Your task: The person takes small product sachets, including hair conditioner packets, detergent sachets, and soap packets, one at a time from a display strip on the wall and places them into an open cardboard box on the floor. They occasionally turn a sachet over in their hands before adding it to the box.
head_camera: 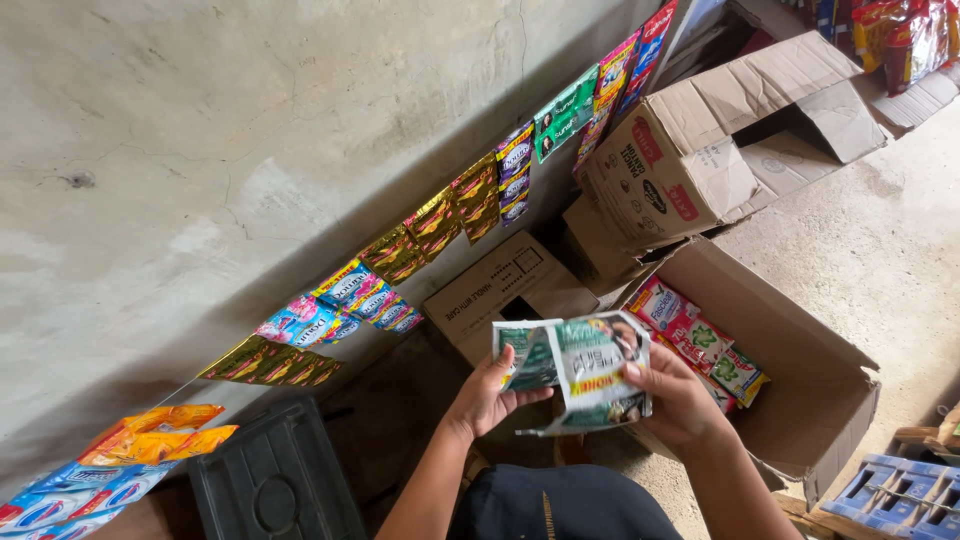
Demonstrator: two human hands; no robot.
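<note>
Both hands hold a folded strip of green and white sachets low in the middle of the head view. My left hand grips its left end from below. My right hand clasps its right side, thumb on the front. Just beyond the strip lies an open cardboard box with several colourful packets inside.
Along the concrete wall hang strips of sachets in many colours. A larger open cardboard box and a closed one stand behind. A dark plastic crate sits lower left, a blue crate lower right.
</note>
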